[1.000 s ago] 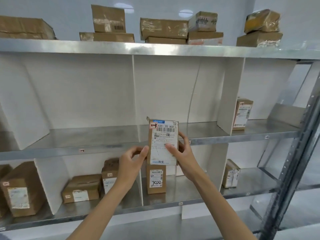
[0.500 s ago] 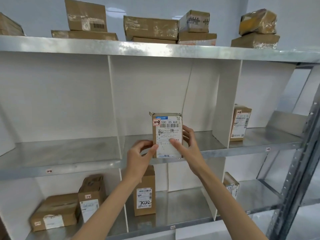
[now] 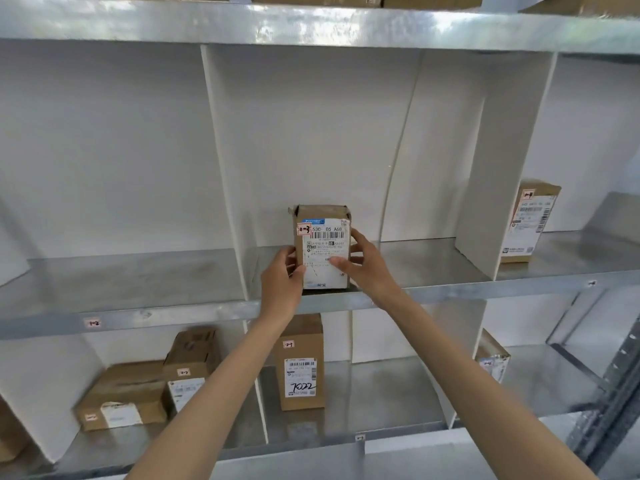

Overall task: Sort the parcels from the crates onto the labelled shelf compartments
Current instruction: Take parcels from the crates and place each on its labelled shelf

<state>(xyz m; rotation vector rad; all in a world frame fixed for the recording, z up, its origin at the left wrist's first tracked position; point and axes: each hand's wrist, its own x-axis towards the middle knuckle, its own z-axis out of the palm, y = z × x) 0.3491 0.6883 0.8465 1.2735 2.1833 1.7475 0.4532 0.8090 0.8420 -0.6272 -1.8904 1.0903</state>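
A small cardboard parcel (image 3: 322,247) stands upright at the front edge of the middle shelf (image 3: 433,292), in its centre compartment (image 3: 311,150), label facing the viewer. The left hand (image 3: 282,275) grasps its side at 9 o'clock and the right hand (image 3: 367,268) at 3 o'clock, likely steadying it to land square. Its corner tag (image 3: 304,230) reads 1-3. The neighbouring slot at 9 o'clock carries shelf sticker (image 3: 92,322) 1-2, so this slot probably matches.

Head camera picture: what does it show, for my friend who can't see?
A left hand and a right hand hold a small brown parcel upright at the front of the middle shelf. Another parcel stands one compartment to the right; more boxes sit on the shelf below.
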